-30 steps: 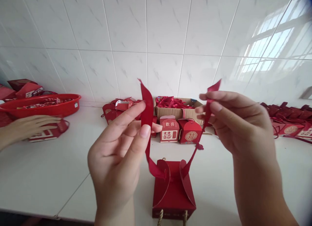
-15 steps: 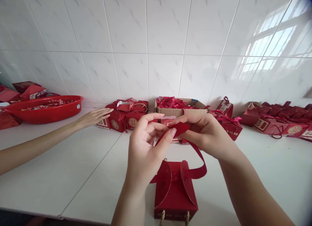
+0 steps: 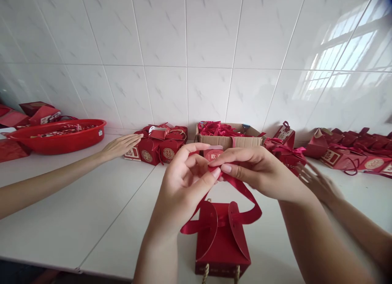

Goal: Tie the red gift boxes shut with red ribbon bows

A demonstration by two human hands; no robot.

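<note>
Above a small red gift box, my left hand and my right hand meet, both pinching a red ribbon. My thumbs and fingertips press together where the ribbon's two sides come up and cross. The ribbon runs through slots in the two rounded flaps on top of the box and forms a loop on each side. Twisted cord handles hang at the box's near face. Part of the crossing is hidden behind my fingers.
Another person's hand rests by red boxes at left; a blurred hand reaches in at right. Behind stand a cardboard box of ribbons, a red basin of small wrapped items and more red boxes.
My fingertips have drawn together on the ribbon, which was spread flat between them and is now bunched at a crossing. Another person's hand has come in at right.
</note>
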